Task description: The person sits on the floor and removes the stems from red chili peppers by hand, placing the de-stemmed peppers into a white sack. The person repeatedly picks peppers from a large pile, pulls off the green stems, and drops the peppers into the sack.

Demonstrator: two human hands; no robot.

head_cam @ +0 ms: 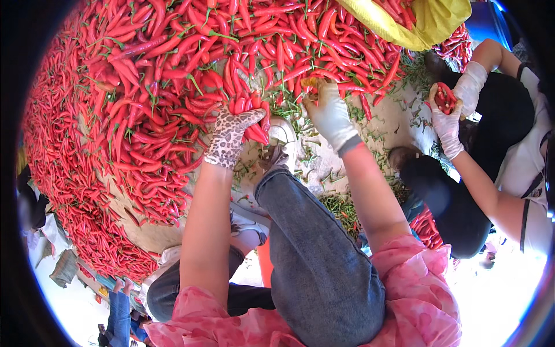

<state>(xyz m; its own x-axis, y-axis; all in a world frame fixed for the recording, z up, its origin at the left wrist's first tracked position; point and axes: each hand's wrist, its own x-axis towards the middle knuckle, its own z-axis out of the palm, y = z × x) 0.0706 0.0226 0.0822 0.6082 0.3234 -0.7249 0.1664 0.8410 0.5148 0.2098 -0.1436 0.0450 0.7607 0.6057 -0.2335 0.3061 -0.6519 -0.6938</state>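
Observation:
My left hand (230,134), in a leopard-print glove, grips a small bunch of red chili peppers (256,115) whose cut-looking ends face up. To its right, my right hand (328,110) wears a white glove with brown-stained fingertips. Its curled fingers are at the near edge of a large heap of red chili peppers (173,56), some with green stems. Red shows between thumb and fingers, but whether they hold a pepper is hidden. Loose green stems (310,156) lie scattered on the floor under and between my hands.
A co-worker's gloved hands (451,112) hold red peppers at the right. A yellow sack (416,32) with peppers lies at the upper right. My shoe (284,134) and jeans-clad knee (312,243) are below my hands. A pile of stems (342,210) sits beside the knee.

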